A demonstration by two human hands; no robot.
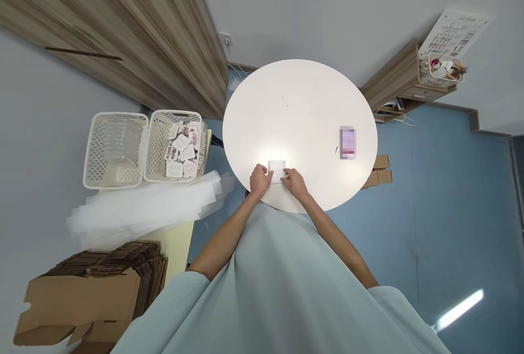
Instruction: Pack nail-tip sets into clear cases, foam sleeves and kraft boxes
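A small white rectangular packet (pixel 277 172) lies near the front edge of the round white table (pixel 295 92). My left hand (pixel 260 180) grips its left side, thumb on the top face and fingers curled. On the opposite side, my right hand (pixel 293 182) pinches the right edge between thumb and fingers. Faint lines cross the packet's surface, but its exact kind is too small to make out. A blurred pink and purple rectangular item (pixel 347 143) rests toward the table's right side.
To the left stand a basket of clear plastic pieces (pixel 115 149) and a basket of white cards (pixel 175 144). White sheeting (pixel 147 207) and stacked flat cardboard boxes (pixel 85 299) lie nearer me. Small brown boxes (pixel 382 170) sit beyond the table's right edge, by a wooden cabinet (pixel 397 78).
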